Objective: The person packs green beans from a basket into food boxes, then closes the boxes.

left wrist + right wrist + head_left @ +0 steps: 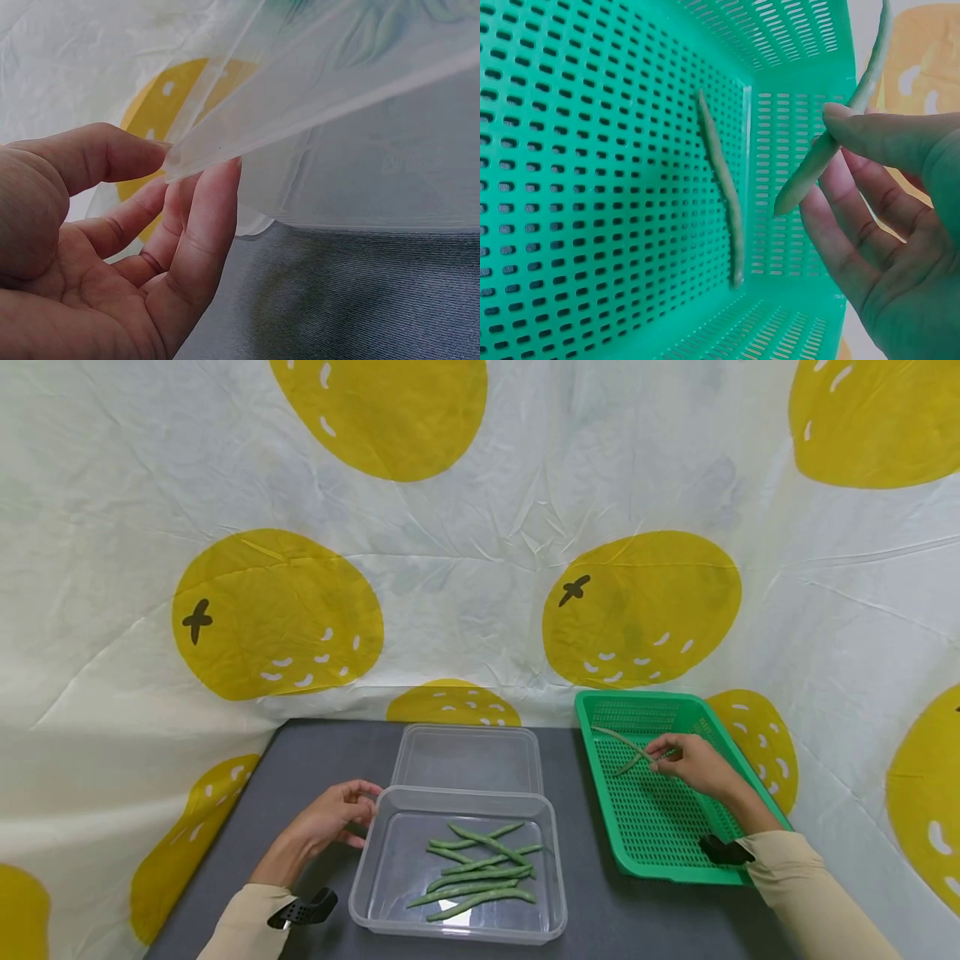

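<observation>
Over the far part of the green basket [637, 870], my right hand [693, 766] pinches one green bean [802, 180] between thumb and fingers. Another green bean [724, 180] lies on the basket floor below it. My left hand [326, 820] is at the far left corner of a clear plastic container [363, 877]; the left wrist view shows thumb and fingers pinching its rim [217, 146]. Inside the container several green beans [480, 874] lie loosely across one another.
A clear lid [468, 758] lies flat behind the container on the dark grey table [300, 760]. A white cloth with yellow fruit prints [465, 610] hangs behind and at both sides. Dark straps [303, 910] circle both wrists.
</observation>
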Demonstrator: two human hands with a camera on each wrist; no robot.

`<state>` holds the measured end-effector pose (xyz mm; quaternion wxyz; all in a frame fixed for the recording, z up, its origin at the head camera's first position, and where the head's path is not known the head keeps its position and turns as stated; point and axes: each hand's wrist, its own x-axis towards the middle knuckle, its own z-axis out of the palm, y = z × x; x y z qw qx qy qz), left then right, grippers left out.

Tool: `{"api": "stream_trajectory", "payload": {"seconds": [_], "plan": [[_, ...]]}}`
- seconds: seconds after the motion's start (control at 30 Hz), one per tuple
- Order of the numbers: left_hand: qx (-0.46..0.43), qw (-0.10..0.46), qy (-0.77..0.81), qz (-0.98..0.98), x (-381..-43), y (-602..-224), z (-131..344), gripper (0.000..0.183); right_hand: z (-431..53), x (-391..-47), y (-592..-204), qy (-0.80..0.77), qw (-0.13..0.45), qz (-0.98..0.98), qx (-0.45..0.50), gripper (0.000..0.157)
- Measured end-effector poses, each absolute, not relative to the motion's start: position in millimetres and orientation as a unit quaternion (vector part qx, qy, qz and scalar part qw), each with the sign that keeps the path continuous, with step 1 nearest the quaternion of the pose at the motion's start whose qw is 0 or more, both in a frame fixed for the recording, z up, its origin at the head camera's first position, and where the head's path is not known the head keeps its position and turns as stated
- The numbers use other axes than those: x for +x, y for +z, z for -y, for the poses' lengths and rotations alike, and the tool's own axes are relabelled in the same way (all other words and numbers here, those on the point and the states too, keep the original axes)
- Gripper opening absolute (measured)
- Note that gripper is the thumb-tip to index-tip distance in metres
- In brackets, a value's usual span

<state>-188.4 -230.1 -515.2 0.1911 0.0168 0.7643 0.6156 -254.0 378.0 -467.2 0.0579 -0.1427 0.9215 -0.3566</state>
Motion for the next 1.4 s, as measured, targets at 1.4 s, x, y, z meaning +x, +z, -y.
{"api": "stream_trajectory", "payload": {"seconds": [1.4], "plan": [[0.03,0.181,0.617,-0.765,-187.5,-523.0,230.7,0.045,-269.4,-210.8,-440.3,-0.394,0.052,-0.871,-0.288,0.023]]}}
